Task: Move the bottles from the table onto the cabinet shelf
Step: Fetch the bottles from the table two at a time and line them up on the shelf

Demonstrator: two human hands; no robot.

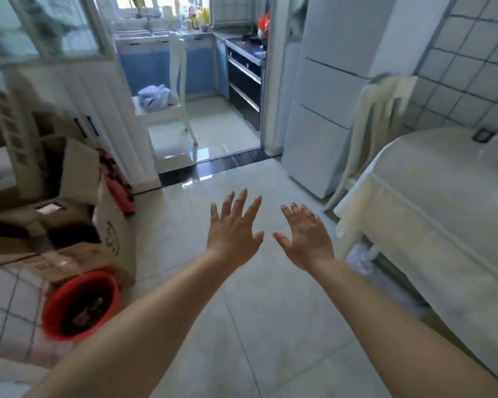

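Our left hand (233, 231) and right hand (305, 235) both released, fingers spread flat over glossy pale floor tiles (270, 326), cloth-draped table (443, 196) to our right, crumpled cardboard boxes (69, 179) left, round red bucket (81, 305), bottles unidentifiable, no legible writing.

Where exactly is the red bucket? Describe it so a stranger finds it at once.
Start at the heap of cardboard boxes along the left wall. Follow it down toward the camera to the floor, where the red bucket sits beside the person's left forearm. It is the only round, bright red container there, with dark contents; its neighbours are brown and boxy.
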